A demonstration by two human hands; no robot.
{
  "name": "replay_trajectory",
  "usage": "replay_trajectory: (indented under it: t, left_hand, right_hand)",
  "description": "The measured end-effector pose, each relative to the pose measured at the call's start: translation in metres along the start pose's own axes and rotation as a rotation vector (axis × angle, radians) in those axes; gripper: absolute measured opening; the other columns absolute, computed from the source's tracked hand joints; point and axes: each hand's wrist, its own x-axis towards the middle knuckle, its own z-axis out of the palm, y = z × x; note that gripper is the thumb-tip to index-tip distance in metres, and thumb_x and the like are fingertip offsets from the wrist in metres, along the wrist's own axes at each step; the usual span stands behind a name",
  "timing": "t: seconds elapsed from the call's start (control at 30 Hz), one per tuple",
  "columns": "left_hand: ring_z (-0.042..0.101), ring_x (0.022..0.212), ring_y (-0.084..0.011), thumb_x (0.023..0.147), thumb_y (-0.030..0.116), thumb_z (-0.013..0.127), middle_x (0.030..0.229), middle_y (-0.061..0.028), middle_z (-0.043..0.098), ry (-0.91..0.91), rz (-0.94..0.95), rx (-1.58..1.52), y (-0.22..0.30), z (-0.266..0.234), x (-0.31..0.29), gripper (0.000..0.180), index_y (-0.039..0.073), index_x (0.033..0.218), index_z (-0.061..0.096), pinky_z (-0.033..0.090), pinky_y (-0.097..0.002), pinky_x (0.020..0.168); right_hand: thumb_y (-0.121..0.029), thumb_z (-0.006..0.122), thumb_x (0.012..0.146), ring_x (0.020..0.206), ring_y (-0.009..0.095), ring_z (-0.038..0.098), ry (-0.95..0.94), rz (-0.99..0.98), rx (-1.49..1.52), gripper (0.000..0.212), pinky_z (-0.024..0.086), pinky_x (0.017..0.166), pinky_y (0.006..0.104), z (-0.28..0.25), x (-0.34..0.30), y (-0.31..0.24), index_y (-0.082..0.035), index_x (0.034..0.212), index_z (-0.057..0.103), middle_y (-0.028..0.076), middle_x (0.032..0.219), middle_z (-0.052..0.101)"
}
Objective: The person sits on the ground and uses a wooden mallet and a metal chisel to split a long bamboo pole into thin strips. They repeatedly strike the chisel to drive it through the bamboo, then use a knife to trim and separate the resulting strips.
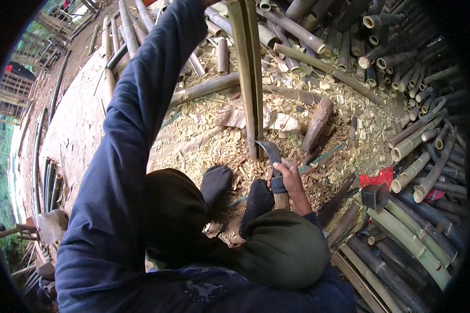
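Observation:
A long bamboo pole (247,78) stands nearly upright in front of me, a dark lengthwise split or groove running down it, its lower end among the wood chips. My right hand (292,182) is closed around the handle of a billhook (270,151). The curved tip of its blade is at the pole's side, near the foot; whether it touches, I cannot tell. My left arm reaches far up beside the pole. Only a sliver of my left hand (210,2) shows at the upper edge, with its fingers out of sight.
Chips (203,141) cover the ground around my dark-covered feet (216,183). A short log (317,124) lies right of the pole, and a flat block (232,117) behind it. Stacked bamboo (412,172) fills the right side. More poles (128,26) lie at the far left.

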Motion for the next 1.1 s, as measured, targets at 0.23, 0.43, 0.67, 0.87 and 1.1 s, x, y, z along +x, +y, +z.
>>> replay_trajectory:
  t: [0.23,0.43,0.67,0.87,1.1]
  left_hand:
    - [0.072,0.088,-0.0273,0.1,0.061,0.056,0.098,-0.012,0.074,0.11,0.048,-0.05,-0.009,-0.033,0.006,0.058,0.006,0.114,0.069,0.061,-0.0409,0.083]
    - [0.066,0.105,-0.0246,0.099,0.044,0.065,0.117,-0.0111,0.069,0.16,0.135,0.136,0.016,0.068,-0.023,0.048,0.006,0.129,0.065,0.049,-0.0414,0.1]
    - [0.067,0.102,-0.0199,0.093,0.037,0.076,0.114,-0.0084,0.07,0.085,0.084,0.279,0.027,0.134,-0.071,0.05,0.002,0.129,0.067,0.051,-0.0385,0.096]
    - [0.065,0.105,-0.0179,0.092,0.035,0.079,0.117,-0.0042,0.069,0.066,0.061,0.276,0.032,0.16,-0.099,0.052,0.005,0.132,0.066,0.05,-0.0405,0.099]
    - [0.064,0.101,-0.012,0.091,0.036,0.08,0.114,-0.0006,0.069,0.063,0.041,0.29,0.034,0.167,-0.111,0.054,0.007,0.134,0.064,0.054,-0.0371,0.092]
  right_hand:
    - [-0.017,0.058,0.099,0.054,0.021,0.066,0.046,0.157,-0.019,0.029,0.054,0.052,0.0346,-0.029,-0.026,0.068,0.007,0.113,0.064,0.012,0.072,0.068]
    - [-0.019,0.055,0.102,0.067,0.016,0.064,0.12,-0.411,-0.302,0.029,0.052,0.063,0.0313,0.014,-0.062,-0.115,0.004,0.115,0.065,0.008,0.078,0.067]
    - [-0.008,0.059,0.097,0.071,0.025,0.065,0.472,-1.357,-1.257,0.052,0.054,0.065,0.0408,0.112,-0.094,-0.32,-0.017,0.149,0.058,0.011,0.084,0.065]
    - [-0.002,0.065,0.092,0.07,0.025,0.06,0.668,-1.395,-1.587,0.065,0.052,0.067,0.0442,0.144,-0.115,-0.357,-0.025,0.152,0.054,0.008,0.08,0.052]
    - [-0.005,0.067,0.089,0.074,0.027,0.063,0.659,-1.323,-1.626,0.064,0.053,0.069,0.0441,0.151,-0.122,-0.351,-0.022,0.15,0.057,0.009,0.083,0.056]
